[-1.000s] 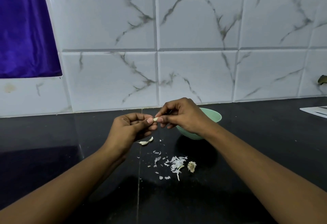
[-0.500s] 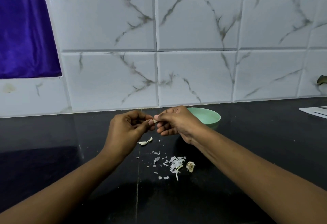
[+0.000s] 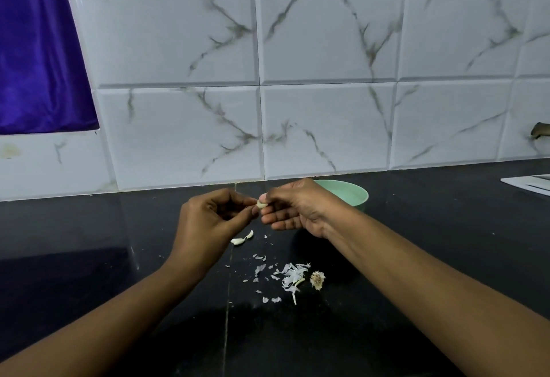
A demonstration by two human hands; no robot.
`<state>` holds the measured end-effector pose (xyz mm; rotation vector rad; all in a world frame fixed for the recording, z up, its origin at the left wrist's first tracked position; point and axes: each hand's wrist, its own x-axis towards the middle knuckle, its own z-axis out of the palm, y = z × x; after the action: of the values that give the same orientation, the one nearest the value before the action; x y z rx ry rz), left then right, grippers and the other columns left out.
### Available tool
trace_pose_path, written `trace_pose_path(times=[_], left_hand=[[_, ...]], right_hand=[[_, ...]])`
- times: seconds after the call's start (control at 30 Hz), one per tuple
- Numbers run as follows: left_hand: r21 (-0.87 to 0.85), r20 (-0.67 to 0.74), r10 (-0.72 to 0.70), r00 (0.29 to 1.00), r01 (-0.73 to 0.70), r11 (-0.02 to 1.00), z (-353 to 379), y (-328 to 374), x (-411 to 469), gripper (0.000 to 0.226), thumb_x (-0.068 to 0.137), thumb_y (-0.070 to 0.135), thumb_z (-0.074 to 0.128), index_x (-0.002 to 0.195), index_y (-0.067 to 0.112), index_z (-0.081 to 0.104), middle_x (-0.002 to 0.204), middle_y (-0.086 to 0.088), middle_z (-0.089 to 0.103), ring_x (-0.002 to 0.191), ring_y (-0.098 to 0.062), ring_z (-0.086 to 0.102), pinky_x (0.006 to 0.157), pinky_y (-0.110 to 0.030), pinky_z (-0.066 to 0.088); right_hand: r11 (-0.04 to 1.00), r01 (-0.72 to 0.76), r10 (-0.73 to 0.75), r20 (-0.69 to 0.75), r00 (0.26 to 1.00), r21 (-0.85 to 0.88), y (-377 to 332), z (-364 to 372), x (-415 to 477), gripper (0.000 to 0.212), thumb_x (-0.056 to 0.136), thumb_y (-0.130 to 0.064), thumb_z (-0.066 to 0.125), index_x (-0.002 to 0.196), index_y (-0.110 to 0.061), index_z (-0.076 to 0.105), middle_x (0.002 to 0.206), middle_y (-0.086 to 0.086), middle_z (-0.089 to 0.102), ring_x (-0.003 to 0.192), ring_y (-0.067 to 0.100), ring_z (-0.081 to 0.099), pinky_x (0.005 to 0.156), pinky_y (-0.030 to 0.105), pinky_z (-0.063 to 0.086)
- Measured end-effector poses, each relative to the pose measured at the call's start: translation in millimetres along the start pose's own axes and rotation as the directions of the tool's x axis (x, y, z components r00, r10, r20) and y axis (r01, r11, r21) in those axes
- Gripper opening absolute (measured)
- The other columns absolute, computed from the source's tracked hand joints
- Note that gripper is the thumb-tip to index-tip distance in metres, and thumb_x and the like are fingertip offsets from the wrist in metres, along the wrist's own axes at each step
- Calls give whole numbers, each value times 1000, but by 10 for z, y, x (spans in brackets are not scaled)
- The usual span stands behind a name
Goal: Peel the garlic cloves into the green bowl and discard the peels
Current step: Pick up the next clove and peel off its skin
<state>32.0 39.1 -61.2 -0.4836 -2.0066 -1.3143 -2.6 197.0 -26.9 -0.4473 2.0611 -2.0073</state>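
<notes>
L hand (image 3: 214, 222) + R hand (image 3: 297, 207) both pinched 1 garlic clove (image 3: 262, 205) btwn fingertips | green bowl (image 3: 354, 195) just behind R hand | pale garlic pieces (image 3: 241, 239) on counter (image 3: 416, 242) below L hand | peels (image 3: 290, 277) + root stub (image 3: 317, 280) scattered btwn forearms

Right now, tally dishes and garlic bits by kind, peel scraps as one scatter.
green bowl: 1
garlic clove, pinched by left hand and right hand: 1
dried bulb base: 1
peel scatter: 1
pale curved pieces, clove or peel unclear: 2
Total: 6
</notes>
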Motion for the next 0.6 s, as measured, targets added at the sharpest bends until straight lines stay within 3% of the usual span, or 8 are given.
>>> trace_pose_path(times=[0.27,0.43,0.5,0.6], left_hand=[[-14,3,26,1000,-26,1000,7,-31,-11,15,73,-1,77,72,13,72,76,13,74,70,-1,70,63,-11,51],[-179,2,-53,999,53,983,24,-59,17,12,72,-2,76,74,9,71,77,0,75,73,-10,71,68,-17,54],[-283,1,-108,994,104,953,34,-41,18,11,71,-2,75,75,7,70,76,-3,75,72,-9,70,67,-17,54],[-420,5,-192,981,176,890,37,-1,36,10,70,2,72,77,6,67,73,-5,74,72,-9,69,64,-18,54]], right_hand=[[996,-73,69,61,996,60,-20,-34,4,12,88,-7,61,78,-1,65,57,3,67,50,8,65,47,17,53],[991,-88,80,84,993,97,-30,-45,16,14,89,-6,59,77,0,64,54,3,65,47,7,63,47,16,53],[998,-59,57,49,997,37,-20,-55,34,15,90,-4,58,75,-1,61,51,2,62,43,7,61,44,18,52],[975,20,-21,-3,1000,-222,-3,-103,47,16,88,-4,62,72,-3,59,53,2,59,41,6,57,41,18,49]])
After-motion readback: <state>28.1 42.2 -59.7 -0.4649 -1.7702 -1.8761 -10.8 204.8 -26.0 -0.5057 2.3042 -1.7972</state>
